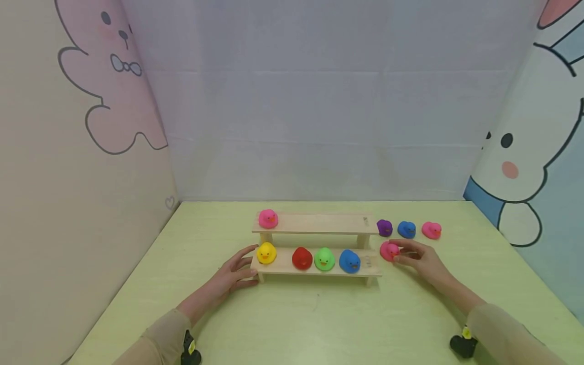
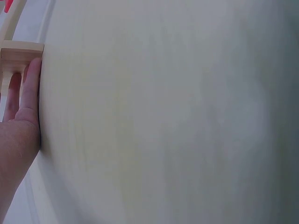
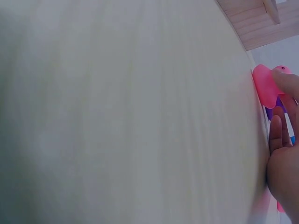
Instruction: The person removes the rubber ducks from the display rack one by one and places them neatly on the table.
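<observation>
A two-step wooden shelf (image 1: 296, 223) stands on the table. My left hand (image 1: 233, 272) rests against the left end of its lower step, fingers fairly straight; in the left wrist view they touch the wood. Between thumb and fingers, my right hand (image 1: 422, 261) pinches a pink rubber duck (image 1: 389, 251) just right of the shelf. On the lower step sit a yellow duck (image 1: 266, 253), a red duck (image 1: 302, 258), a green duck (image 1: 324, 259) and a blue duck (image 1: 350, 261). Another pink duck (image 1: 268, 219) sits at the upper step's left end.
Behind my right hand, a purple duck (image 1: 385, 227), a second blue duck (image 1: 406, 229) and a further pink duck (image 1: 431, 230) stand in a row on the pale green table (image 1: 315, 319). A plain cloth wall (image 1: 315, 126) closes off the back.
</observation>
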{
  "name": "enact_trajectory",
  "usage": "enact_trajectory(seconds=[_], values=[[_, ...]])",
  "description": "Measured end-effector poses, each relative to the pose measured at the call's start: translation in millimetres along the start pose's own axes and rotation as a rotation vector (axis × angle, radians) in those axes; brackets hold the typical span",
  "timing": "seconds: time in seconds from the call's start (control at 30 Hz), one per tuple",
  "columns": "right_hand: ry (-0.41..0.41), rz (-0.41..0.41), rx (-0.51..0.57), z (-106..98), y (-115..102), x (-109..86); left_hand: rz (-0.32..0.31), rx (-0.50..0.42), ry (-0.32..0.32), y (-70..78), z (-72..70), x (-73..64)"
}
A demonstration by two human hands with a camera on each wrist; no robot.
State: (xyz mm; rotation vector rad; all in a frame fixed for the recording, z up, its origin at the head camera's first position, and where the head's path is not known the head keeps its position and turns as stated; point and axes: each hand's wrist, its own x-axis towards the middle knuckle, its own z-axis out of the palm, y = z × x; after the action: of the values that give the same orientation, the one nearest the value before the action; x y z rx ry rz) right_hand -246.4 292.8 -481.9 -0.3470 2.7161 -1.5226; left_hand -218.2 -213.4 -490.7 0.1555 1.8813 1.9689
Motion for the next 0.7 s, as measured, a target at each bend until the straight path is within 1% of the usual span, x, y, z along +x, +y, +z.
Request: enact_trajectory(seconds=[0.13,0.33,0.43,0.7], values=[[0.003,-0.009,0.0,0.0,0.8,0.4,0.004,0.001,0.001,0.1,-0.1,0.0],[-0.01,-0.05,-0.004,-0.4,1.8,0.1,0.007,0.002,0.003,-0.1,0.0,-0.1],[-0.028,-0.055,-0.001,-1.1,0.8,-0.4,0.008,-0.001,0.001,-0.1,-0.1,-0.6],[-0.033,-0.056,0.018,-2.6,-1.3,-1.1,0.016,0.001,-0.004,-0.3,0.4,-0.5]])
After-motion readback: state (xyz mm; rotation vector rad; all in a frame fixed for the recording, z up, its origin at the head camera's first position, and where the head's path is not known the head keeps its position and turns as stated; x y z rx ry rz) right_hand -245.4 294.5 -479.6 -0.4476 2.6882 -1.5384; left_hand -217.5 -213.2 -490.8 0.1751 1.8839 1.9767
